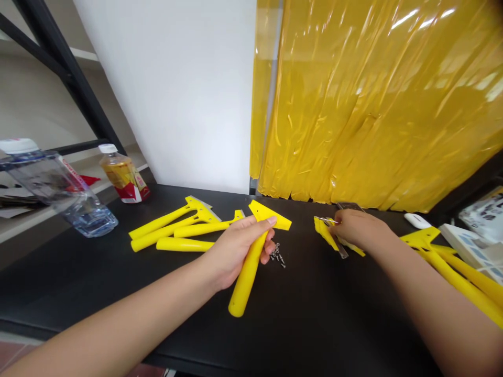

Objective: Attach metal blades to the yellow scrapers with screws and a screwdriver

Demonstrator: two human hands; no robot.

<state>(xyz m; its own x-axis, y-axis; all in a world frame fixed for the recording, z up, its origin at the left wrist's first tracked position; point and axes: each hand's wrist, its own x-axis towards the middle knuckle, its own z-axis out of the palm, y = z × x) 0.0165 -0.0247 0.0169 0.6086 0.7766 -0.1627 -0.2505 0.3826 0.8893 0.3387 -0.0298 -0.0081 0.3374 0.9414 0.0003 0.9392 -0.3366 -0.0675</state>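
My left hand [245, 243] is wrapped round the handle of a yellow scraper [248, 277], thumb pressed near its flat triangular head. No metal blade shows on this head. Over at the right, my right hand [351, 226] has its fingers pinched at a thin shiny metal blade [329, 220], above a small pile of yellow plates [325, 234]. Another metal blade [343, 252] lies among those plates. Small screws and nuts [280, 256] are scattered just right of my left hand. Left of it lie several yellow scrapers [165, 230], some with metal blades in their heads.
More yellow scrapers [444, 256] lie at the right, partly behind my right forearm. A clear bottle [84, 204] and a juice bottle [124, 175] stand at the left. A white panel [188, 94] and yellow plastic sheeting [353, 104] border the black table [298, 324] at the back.
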